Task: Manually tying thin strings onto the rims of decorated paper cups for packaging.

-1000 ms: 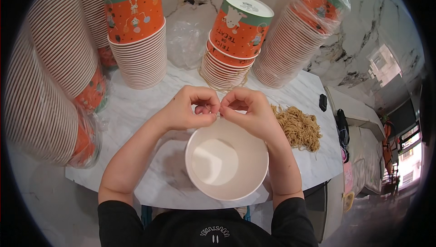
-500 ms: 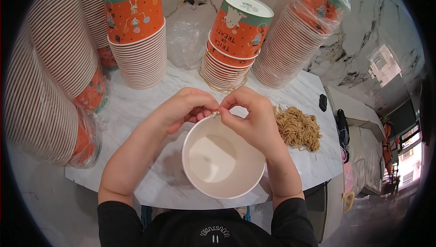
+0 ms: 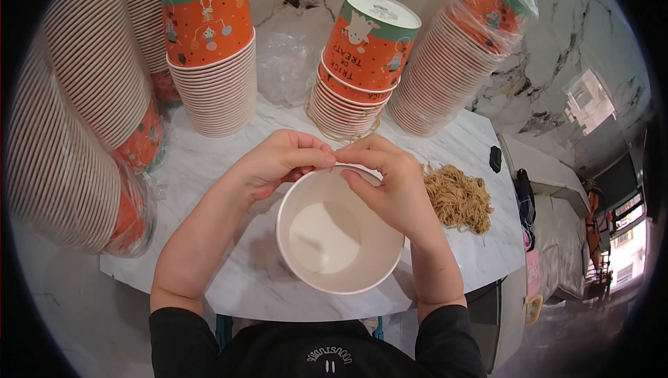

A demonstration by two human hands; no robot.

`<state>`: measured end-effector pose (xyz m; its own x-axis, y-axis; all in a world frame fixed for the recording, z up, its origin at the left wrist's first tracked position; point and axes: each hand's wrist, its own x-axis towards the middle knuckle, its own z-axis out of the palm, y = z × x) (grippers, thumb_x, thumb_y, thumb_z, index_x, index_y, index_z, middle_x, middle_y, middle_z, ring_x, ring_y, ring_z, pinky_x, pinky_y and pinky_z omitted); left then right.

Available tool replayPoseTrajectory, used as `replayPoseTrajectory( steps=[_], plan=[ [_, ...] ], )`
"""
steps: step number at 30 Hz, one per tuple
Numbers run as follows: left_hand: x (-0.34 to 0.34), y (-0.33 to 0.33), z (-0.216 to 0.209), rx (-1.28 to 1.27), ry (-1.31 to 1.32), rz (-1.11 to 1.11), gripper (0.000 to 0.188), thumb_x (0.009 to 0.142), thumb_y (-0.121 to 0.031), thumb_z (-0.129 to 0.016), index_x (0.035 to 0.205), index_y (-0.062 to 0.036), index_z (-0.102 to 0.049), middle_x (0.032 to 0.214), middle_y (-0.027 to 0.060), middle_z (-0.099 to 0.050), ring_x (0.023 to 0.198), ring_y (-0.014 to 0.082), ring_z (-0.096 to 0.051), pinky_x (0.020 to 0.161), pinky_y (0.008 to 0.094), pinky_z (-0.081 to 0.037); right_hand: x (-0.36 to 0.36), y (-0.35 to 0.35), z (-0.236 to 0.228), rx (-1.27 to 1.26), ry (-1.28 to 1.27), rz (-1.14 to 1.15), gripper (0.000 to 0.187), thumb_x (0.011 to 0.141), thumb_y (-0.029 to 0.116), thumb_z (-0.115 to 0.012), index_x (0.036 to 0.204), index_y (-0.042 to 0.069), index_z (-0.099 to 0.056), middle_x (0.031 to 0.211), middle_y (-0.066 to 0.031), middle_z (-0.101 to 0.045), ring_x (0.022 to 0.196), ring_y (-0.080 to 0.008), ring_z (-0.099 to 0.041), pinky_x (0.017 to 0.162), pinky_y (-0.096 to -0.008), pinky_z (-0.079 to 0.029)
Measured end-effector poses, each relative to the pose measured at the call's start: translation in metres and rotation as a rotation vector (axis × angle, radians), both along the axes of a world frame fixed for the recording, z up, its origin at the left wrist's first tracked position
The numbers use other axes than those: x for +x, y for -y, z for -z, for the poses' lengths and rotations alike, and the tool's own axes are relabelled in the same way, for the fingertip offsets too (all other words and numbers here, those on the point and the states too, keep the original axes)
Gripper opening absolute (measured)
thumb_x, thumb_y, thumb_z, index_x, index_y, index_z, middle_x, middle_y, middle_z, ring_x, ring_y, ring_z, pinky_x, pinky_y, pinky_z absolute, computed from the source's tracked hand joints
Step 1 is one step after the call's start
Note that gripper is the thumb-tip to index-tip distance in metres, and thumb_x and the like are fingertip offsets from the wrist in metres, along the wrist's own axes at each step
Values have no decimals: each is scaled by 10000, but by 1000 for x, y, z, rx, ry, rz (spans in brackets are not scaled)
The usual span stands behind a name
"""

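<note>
Between the forearms [image 3: 202, 239], the tub [image 3: 376, 239] is facing mouth-up, presumably for access. At its far rim, the left hand [image 3: 287, 160] is pinching closed (on what, I cannot tell); the right hand [image 3: 387, 168] is hanging part-open, seemingly empty. Tan strands [image 3: 459, 199] are lying right of the tub, likely for reach.

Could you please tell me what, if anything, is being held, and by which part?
The left hand and right hand sit at the far rim of the cup; whether they hold it or something small cannot be told.
</note>
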<state>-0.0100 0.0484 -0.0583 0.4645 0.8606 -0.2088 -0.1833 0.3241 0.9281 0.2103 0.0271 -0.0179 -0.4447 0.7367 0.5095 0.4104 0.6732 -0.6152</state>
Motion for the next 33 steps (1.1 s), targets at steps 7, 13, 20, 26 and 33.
replayPoseTrajectory(
  steps=[7,13,20,26,33],
  plan=[
    [2,-2,5,-36,30,30,105,882,-176,-733,923,-80,-738,788,-56,-670,650,9,-533,602,176,-406,5,-12,2,-436,-166,-66,143,900,43,-738,1009,-48,-759,992,-100,-737,896,-174,-726,844,-306,-581],
    [6,2,-2,114,-70,14,61,890,-125,-729,921,-74,-717,814,-49,-669,711,22,-554,657,189,-428,2,-8,4,-335,-127,3,138,880,55,-763,977,-42,-773,944,-100,-735,874,-174,-727,814,-304,-582],
    [6,5,-3,117,-94,1,68,895,-139,-725,911,-73,-725,803,-44,-668,705,27,-548,651,190,-425,0,-1,-1,-259,-33,53,134,857,43,-775,965,-35,-787,891,-97,-727,853,-167,-718,789,-295,-569],
    [5,6,-10,-20,-62,-47,164,962,-202,-682,922,-54,-740,777,-32,-676,646,28,-569,603,174,-446,0,0,-1,-178,-1,106,107,827,54,-746,868,-42,-727,847,-137,-715,775,-229,-727,638,-335,-587],
    [3,2,-7,-46,-82,27,192,959,-220,-671,932,-52,-760,752,-26,-682,640,39,-608,612,190,-496,-2,-5,7,-178,-76,24,107,809,26,-728,853,-46,-662,850,-130,-687,773,-217,-728,673,-321,-595]
  ],
)
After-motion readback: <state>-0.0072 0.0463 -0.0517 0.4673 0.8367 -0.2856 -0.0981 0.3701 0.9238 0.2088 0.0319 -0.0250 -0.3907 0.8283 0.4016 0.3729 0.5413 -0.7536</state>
